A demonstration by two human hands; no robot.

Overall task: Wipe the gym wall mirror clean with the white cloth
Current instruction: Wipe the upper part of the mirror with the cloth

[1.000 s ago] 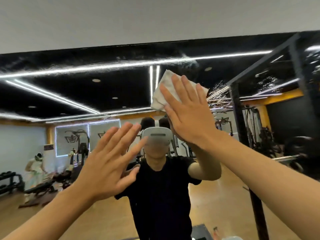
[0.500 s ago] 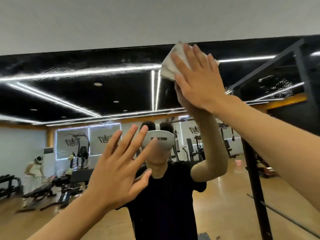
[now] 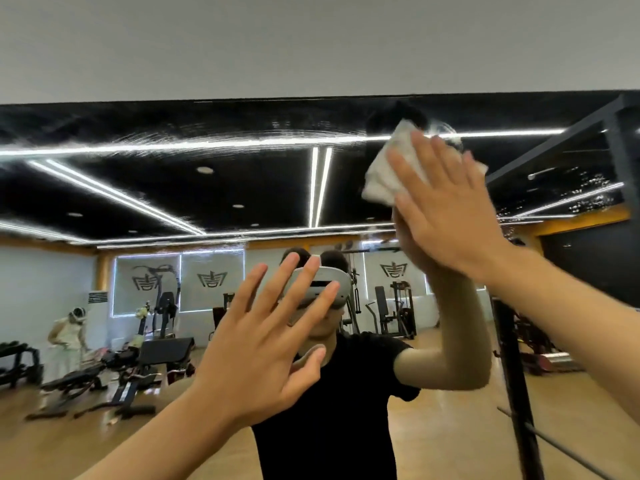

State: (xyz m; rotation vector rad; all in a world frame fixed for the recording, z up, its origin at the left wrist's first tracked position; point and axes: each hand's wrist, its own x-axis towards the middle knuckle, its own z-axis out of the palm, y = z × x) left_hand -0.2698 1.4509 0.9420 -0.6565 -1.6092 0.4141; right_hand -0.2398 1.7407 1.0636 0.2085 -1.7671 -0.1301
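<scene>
Reflected ceiling light strips, black weight bench, person in white, pale wall above

Single view. The head camera faces the mirror head-on and close, near enough for the left hand and right hand to reach it. It tilts upward: the wall above fills the frame's top. The headset shows reflected at centre.

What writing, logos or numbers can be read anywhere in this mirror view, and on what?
No words or numbers can be read.
Dark emblems on the window blinds, reflected in the mirror: stylised marks, not legible as text.
Headset front: no marking clear enough to read.
</scene>
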